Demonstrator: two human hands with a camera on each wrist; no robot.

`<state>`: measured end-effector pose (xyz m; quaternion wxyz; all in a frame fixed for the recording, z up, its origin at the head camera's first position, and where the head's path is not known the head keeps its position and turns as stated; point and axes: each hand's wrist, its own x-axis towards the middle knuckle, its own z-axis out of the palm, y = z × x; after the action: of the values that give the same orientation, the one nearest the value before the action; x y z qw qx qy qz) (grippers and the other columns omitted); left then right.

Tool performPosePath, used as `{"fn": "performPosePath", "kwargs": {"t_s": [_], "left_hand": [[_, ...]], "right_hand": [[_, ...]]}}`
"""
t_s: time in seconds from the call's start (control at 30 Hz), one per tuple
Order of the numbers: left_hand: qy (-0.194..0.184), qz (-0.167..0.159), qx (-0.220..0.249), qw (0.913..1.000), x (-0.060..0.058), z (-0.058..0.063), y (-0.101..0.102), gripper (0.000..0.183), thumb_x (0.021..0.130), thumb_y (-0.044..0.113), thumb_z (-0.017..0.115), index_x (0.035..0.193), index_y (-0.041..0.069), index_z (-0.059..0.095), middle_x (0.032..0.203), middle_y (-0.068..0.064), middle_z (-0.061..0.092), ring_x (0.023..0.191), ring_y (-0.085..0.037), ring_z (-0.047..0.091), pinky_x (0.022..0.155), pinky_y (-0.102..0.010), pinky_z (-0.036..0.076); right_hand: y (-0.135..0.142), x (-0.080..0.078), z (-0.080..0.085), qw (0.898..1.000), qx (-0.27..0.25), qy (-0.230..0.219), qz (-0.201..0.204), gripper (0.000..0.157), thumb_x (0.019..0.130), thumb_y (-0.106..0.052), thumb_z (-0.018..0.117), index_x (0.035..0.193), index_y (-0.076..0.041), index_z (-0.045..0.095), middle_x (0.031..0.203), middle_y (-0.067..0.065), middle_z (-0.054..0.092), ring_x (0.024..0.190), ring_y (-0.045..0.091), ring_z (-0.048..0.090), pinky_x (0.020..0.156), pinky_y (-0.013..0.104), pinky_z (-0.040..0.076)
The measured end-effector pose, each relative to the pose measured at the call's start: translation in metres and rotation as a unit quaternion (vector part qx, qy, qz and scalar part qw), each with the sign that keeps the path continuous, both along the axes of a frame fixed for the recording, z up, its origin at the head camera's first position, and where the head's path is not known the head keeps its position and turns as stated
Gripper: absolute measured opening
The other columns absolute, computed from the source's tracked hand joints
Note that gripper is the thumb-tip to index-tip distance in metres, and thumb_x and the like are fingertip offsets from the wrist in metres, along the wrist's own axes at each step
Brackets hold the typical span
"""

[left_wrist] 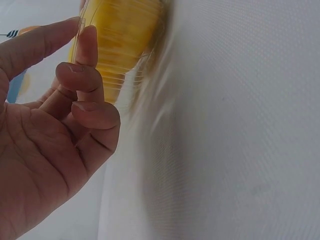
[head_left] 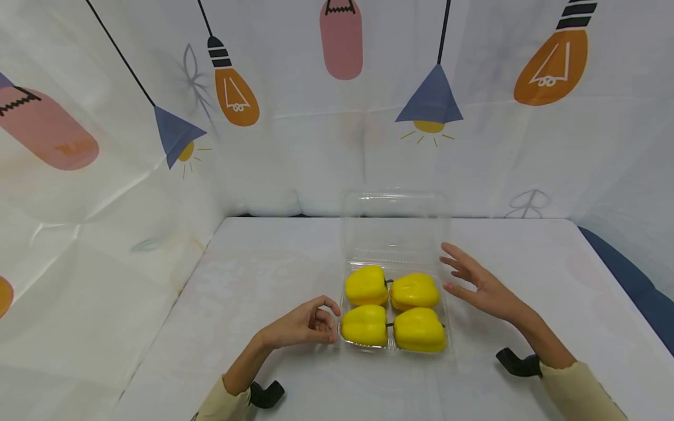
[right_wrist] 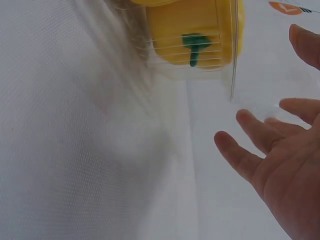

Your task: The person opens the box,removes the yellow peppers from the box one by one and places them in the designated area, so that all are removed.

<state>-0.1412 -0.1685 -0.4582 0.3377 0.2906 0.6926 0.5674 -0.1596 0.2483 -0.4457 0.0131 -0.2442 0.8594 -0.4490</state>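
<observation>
A clear plastic clamshell box (head_left: 391,345) stands on the table with its lid (head_left: 396,234) raised at the back. Four compartments would be a count, so: several yellow bell peppers (head_left: 418,330) sit in its base in two rows, some with green stems showing. My left hand (head_left: 305,323) is at the box's left side. In the left wrist view, its thumb and a finger pinch the thin clear rim (left_wrist: 76,42), the other fingers curled. My right hand (head_left: 487,290) hovers to the right of the box, fingers spread and apart from it. One pepper's green stem (right_wrist: 195,45) shows through the box wall.
A white-covered table (head_left: 274,251) lies under everything. Behind it hangs a white curtain (head_left: 316,152) printed with lamps and bulbs, and it continues along the left side. Dark blue fabric (head_left: 626,275) shows past the table's right edge. Black wrist mounts stick out below both sleeves.
</observation>
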Motion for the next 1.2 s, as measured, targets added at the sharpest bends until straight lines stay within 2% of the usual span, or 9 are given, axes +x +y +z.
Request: {"fn": "performPosePath", "kwargs": {"t_s": [0.13,0.27,0.37,0.47,0.57,0.77,1.0,1.07,1.2], "left_hand": [[0.005,0.001,-0.003,1.0000,0.000,-0.001,0.000,0.043,0.087,0.011,0.067,0.121,0.002,0.041,0.094,-0.015,0.067,0.075,-0.039,0.056,0.066,-0.021,0.049],[0.004,0.001,-0.001,1.0000,0.000,-0.001,0.000,0.043,0.088,0.010,0.067,0.121,0.002,0.041,0.093,-0.015,0.067,0.076,-0.046,0.053,0.066,-0.021,0.049],[0.001,0.002,0.000,1.0000,0.001,-0.002,0.000,0.042,0.088,0.010,0.067,0.121,0.003,0.041,0.093,-0.015,0.067,0.075,-0.040,0.055,0.066,-0.021,0.049],[-0.002,0.004,-0.002,1.0000,0.001,-0.001,0.000,0.042,0.088,0.010,0.067,0.121,0.004,0.041,0.093,-0.014,0.067,0.073,-0.028,0.058,0.066,-0.021,0.049],[-0.002,0.006,-0.005,1.0000,0.001,-0.001,0.000,0.043,0.087,0.011,0.067,0.121,0.004,0.042,0.093,-0.013,0.067,0.072,-0.020,0.058,0.066,-0.021,0.049],[0.000,0.010,-0.007,0.9999,0.001,0.001,0.000,0.043,0.087,0.010,0.068,0.120,0.005,0.042,0.093,-0.013,0.067,0.073,-0.020,0.060,0.066,-0.021,0.049],[-0.004,0.008,0.000,1.0000,0.001,-0.002,-0.001,0.043,0.087,0.009,0.067,0.121,0.003,0.041,0.095,-0.020,0.066,0.075,-0.033,0.058,0.066,-0.022,0.049],[-0.006,0.007,0.004,1.0000,0.000,-0.003,-0.001,0.043,0.088,0.009,0.067,0.121,0.002,0.041,0.094,-0.019,0.066,0.076,-0.040,0.056,0.066,-0.022,0.048],[-0.010,0.005,0.011,0.9999,0.000,-0.003,-0.001,0.043,0.088,0.008,0.066,0.122,0.001,0.040,0.094,-0.018,0.065,0.078,-0.046,0.054,0.066,-0.022,0.049]], "right_hand": [[0.000,-0.004,-0.005,1.000,-0.003,-0.008,0.018,0.066,0.095,-0.016,0.057,0.150,-0.024,0.021,0.157,0.011,0.011,0.132,0.035,0.036,0.097,0.047,0.038],[0.000,-0.007,-0.009,0.999,-0.026,-0.020,0.036,0.059,0.098,-0.012,0.051,0.149,-0.015,0.024,0.156,0.017,0.008,0.130,0.041,0.034,0.097,0.025,0.042],[-0.001,-0.008,-0.010,0.997,-0.041,-0.041,0.047,0.056,0.099,-0.011,0.047,0.149,-0.010,0.022,0.155,0.021,0.004,0.131,0.045,0.031,0.094,0.010,0.035],[-0.003,-0.008,-0.010,0.996,-0.043,-0.059,0.049,0.055,0.101,-0.014,0.044,0.150,-0.007,0.018,0.155,0.022,0.002,0.132,0.047,0.028,0.093,0.009,0.033],[-0.004,-0.009,-0.010,0.996,-0.037,-0.075,0.040,0.055,0.102,-0.017,0.042,0.150,-0.008,0.017,0.156,0.020,0.001,0.134,0.045,0.027,0.097,0.016,0.036],[-0.006,-0.011,-0.011,0.996,-0.027,-0.084,0.026,0.055,0.102,-0.017,0.041,0.150,-0.004,0.016,0.156,0.020,0.003,0.134,0.043,0.029,0.099,0.049,0.032],[-0.006,-0.014,-0.013,0.994,-0.023,-0.099,0.026,0.057,0.102,-0.020,0.040,0.149,-0.001,0.014,0.155,0.023,0.006,0.133,0.044,0.031,0.101,0.049,0.035],[-0.006,-0.014,-0.014,0.994,-0.020,-0.107,0.023,0.058,0.102,-0.022,0.040,0.150,-0.003,0.013,0.155,0.022,0.006,0.133,0.045,0.030,0.100,0.057,0.031],[-0.006,-0.014,-0.016,0.993,-0.014,-0.112,0.015,0.059,0.102,-0.025,0.041,0.150,-0.004,0.014,0.155,0.022,0.008,0.133,0.047,0.028,0.100,0.062,0.029]]}}
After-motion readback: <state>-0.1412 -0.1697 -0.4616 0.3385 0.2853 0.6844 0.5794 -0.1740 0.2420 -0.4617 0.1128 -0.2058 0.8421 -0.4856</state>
